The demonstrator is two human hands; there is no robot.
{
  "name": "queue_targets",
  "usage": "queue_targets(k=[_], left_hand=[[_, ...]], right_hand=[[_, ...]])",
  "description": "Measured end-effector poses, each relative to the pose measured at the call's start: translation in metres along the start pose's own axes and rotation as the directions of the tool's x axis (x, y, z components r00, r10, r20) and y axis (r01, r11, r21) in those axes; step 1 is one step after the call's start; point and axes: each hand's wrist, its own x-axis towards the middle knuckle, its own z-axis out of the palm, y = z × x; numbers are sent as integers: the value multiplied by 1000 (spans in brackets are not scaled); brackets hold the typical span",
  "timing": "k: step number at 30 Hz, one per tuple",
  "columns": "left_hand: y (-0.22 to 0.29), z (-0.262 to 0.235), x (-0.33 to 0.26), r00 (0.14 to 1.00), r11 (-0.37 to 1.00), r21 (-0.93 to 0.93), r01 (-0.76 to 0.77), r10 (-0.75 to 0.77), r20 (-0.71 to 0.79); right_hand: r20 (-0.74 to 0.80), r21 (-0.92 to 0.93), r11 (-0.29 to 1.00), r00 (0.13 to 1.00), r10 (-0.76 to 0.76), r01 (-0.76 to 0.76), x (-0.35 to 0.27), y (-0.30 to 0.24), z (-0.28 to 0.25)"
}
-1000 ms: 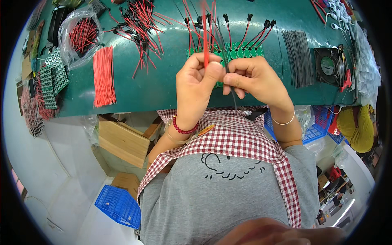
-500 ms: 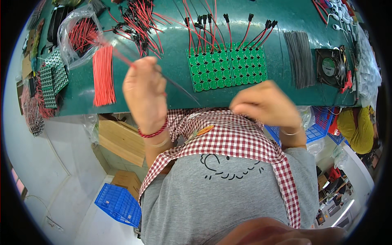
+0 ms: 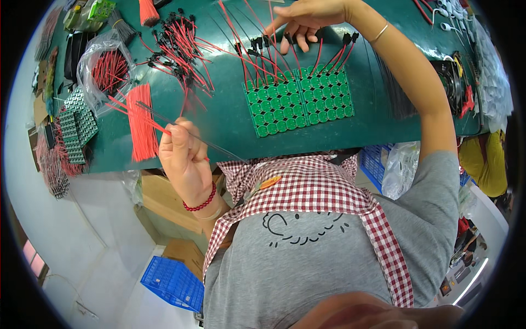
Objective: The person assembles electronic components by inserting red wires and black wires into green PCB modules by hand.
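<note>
My left hand (image 3: 186,159), near the table's front edge, is closed on several thin red wires (image 3: 121,107) and dark wires that stick out on both sides of the fist. Stretched across the table, my right hand (image 3: 309,22) is over the far ends of the wires standing behind the green circuit board panels (image 3: 274,107). Its fingers are apart, and I see nothing held; whether they touch a wire I cannot tell. Short red and black leads with black connectors (image 3: 346,39) rise from the panels' far edge. A straight bundle of red wires (image 3: 141,123) lies beside my left hand.
A heap of red leads with black connectors (image 3: 183,46) and a clear plastic bag (image 3: 87,82) of red wires lie at the far left. Grey-green boards (image 3: 71,131) sit at the left edge. My right arm partly covers dark wires (image 3: 399,90); a black fan (image 3: 446,82) stands beyond.
My right hand has moved from the front edge to the far side of the table, behind the panels, and its fingers have spread. My left hand has come slightly nearer, still holding wires.
</note>
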Motion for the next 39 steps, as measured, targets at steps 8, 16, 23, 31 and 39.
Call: queue_targets(k=[8,16,23,31,39], left_hand=[[2,-5,2,1000,1000,-4,16,-16,-27],[-5,2,5,998,999,-23,-23,22,-54],[-13,6,9,999,999,-42,23,-24,-31],[-13,5,5,998,1000,9,1,0,-56],[-16,2,1,996,1000,-4,20,-21,-83]], right_hand=[[-416,-257,966,897,-148,40,-10,-19,6],[-641,-755,639,-41,-766,-145,-66,-31,65],[-539,-840,541,-49,-841,-46,-46,6,172],[-412,-907,400,80,-908,-134,-12,25,182],[-325,-933,297,116,-939,-205,-1,26,176]])
